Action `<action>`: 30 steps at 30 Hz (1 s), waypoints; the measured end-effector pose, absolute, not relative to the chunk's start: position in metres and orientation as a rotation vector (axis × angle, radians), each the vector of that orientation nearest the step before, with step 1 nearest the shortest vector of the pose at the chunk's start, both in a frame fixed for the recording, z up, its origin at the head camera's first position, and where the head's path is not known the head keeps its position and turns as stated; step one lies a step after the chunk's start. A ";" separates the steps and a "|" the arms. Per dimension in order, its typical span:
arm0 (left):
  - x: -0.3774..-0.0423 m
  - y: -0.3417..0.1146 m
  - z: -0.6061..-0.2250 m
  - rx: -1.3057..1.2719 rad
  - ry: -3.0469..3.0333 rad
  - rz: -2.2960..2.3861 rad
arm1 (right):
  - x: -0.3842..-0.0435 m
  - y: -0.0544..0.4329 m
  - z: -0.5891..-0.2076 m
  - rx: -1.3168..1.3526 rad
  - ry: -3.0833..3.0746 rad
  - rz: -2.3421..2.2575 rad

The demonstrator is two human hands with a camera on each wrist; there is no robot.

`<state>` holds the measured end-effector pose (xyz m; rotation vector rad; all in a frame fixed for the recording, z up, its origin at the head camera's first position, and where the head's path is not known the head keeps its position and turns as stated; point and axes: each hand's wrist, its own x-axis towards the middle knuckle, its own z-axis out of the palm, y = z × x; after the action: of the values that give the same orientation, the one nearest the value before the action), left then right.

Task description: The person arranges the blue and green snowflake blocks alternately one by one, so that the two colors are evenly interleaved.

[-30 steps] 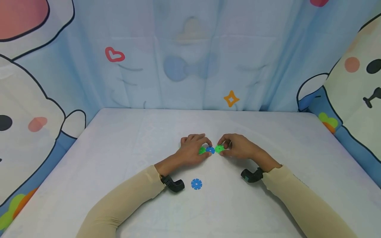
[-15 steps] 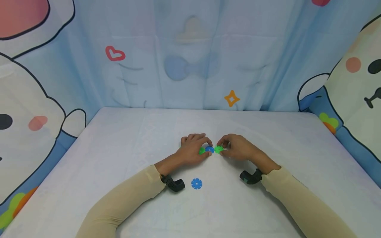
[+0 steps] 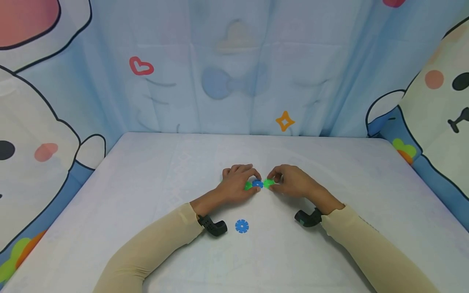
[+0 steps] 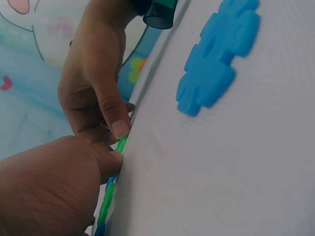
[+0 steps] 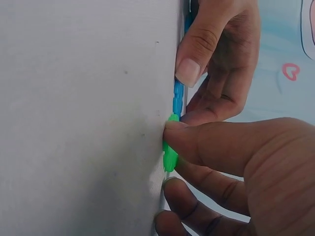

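Note:
Over the middle of the table, my left hand pinches a blue notched disc between thumb and index finger. A green notched disc adjoins it on the left, partly under the palm. In the left wrist view this row runs on beneath the hand to another blue piece. My right hand pinches a second green disc by its edges. This green disc stands edge to edge with the held blue one, and in the right wrist view the green piece overlaps the blue edge.
A loose blue notched disc lies flat on the white-covered table, nearer the body than both hands. Dark wrist cameras hang under each wrist. A printed blue curtain rises behind the table's far edge.
The right hand has shifted very slightly left, bringing its green disc closer to the blue disc. The left hand and the loose blue disc have stayed in place.

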<state>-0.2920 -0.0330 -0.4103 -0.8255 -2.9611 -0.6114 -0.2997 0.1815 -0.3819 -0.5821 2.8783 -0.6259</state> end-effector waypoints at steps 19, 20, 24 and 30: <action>-0.291 -0.035 -0.410 -0.824 -2.970 -0.600 | -0.297 0.176 -0.382 -0.634 2.937 -0.513; -0.291 -0.035 -0.410 -0.825 -2.968 -0.598 | -0.297 0.177 -0.382 -0.632 2.933 -0.510; -0.291 -0.034 -0.410 -0.829 -2.965 -0.603 | -0.297 0.180 -0.379 -0.613 2.918 -0.501; -0.291 -0.034 -0.409 -0.826 -2.964 -0.601 | -0.300 0.183 -0.381 -0.631 2.914 -0.512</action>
<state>-0.2907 -0.0335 -0.4092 -0.8263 -2.9642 -0.6006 -0.2999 0.1829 -0.3809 -0.6306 2.9136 -0.5117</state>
